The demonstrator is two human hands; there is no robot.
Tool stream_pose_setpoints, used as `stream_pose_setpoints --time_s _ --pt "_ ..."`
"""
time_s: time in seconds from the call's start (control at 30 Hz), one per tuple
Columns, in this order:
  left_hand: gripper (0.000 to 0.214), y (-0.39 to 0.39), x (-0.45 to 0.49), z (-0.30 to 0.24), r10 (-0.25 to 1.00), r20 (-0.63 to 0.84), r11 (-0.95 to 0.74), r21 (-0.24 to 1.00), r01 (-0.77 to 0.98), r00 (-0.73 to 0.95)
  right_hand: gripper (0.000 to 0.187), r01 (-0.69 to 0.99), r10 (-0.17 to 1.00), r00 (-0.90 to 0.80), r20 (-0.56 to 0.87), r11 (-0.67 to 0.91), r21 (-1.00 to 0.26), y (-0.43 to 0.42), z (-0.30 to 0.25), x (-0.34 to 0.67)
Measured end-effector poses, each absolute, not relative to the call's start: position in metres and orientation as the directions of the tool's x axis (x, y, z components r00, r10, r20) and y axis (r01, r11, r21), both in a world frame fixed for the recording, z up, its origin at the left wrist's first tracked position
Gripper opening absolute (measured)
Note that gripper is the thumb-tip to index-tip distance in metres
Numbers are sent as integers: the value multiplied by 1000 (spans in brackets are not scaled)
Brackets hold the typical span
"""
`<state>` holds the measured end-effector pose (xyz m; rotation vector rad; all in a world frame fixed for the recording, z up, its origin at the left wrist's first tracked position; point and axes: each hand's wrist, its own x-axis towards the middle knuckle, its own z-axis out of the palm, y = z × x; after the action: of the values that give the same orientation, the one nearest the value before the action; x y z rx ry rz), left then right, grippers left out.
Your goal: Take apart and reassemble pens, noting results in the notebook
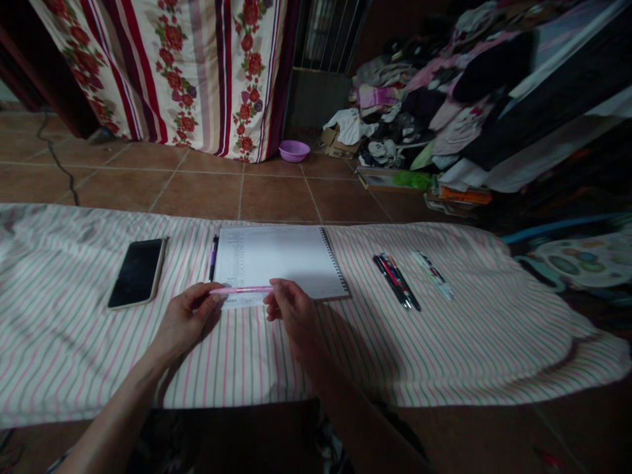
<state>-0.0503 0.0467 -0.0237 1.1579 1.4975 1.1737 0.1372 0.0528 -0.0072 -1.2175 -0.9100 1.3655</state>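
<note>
A slim pink pen [243,289] is held level between both hands, over the near edge of a spiral notebook [276,260]. My left hand [190,313] pinches its left end, and my right hand [291,306] grips its right end between thumb and fingers. The notebook lies open at a pale page with small print on its left side; its wire binding runs down the right. Along the page's left edge rests a dark pen with a purple part [213,258]. Farther left lies a phone [137,273] with a dark screen.
Right of the notebook several dark pens [396,282] lie together, beside some pale pens [433,273]. Everything sits on a striped cloth [469,342]. Beyond are a tiled floor [197,191], a purple basin [295,151], a floral curtain [172,79] and a clothes pile [409,99].
</note>
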Motion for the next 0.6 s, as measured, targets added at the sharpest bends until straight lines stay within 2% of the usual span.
stream_pose_setpoints --time_s 0.1,0.2,0.6 --pt "42 47 -44 -20 954 -230 208 970 -126 -194 30 -197 980 53 -193 -179 -964 53 -9 137" --pt "41 47 -40 -12 936 -301 247 931 -268 -184 31 -201 980 47 -191 -179 -963 54 -12 136" --pt "31 49 -39 1 979 -181 140 932 -333 -95 23 -141 972 45 -231 -223 -965 53 -15 140"
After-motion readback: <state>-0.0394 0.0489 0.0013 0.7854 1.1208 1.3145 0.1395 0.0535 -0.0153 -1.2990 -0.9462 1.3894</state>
